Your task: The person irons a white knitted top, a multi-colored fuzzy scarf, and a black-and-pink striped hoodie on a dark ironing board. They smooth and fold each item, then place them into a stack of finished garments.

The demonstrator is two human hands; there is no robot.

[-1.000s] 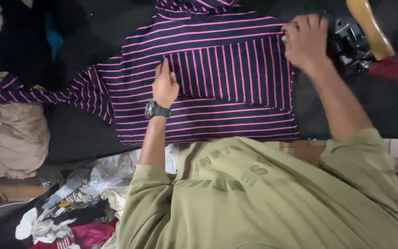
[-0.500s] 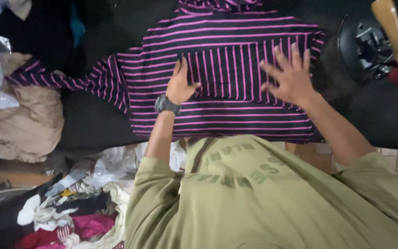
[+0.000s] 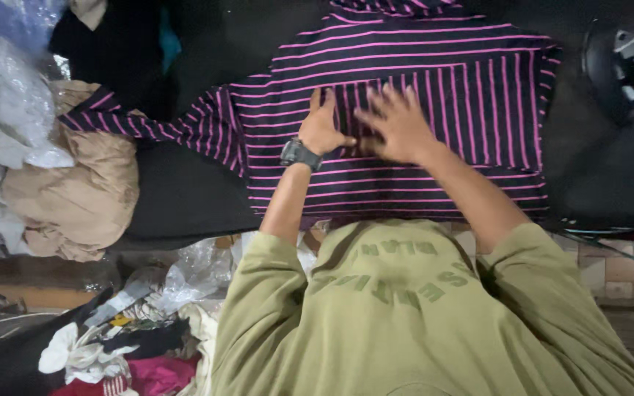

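Note:
A black shirt with pink stripes [image 3: 434, 59] lies flat on a black surface [image 3: 185, 191], its right sleeve folded across the body and its left sleeve [image 3: 148, 125] stretched out to the left. My left hand [image 3: 322, 128], with a black wristwatch, presses flat on the folded edge near the shirt's middle. My right hand [image 3: 398, 121] lies beside it, fingers spread on the striped fabric. Both hands rest on the cloth without gripping it.
A tan garment [image 3: 75, 198] and crumpled clear plastic [image 3: 16, 103] are piled at the left. Mixed clothes and plastic bags [image 3: 126, 337] lie on the floor at lower left. A dark metal device [image 3: 632, 66] sits at the upper right. Tiled floor [image 3: 625, 271] shows at lower right.
My right hand has slid from the shirt's far right shoulder leftward across the folded sleeve to beside my left hand. The left hand has barely moved.

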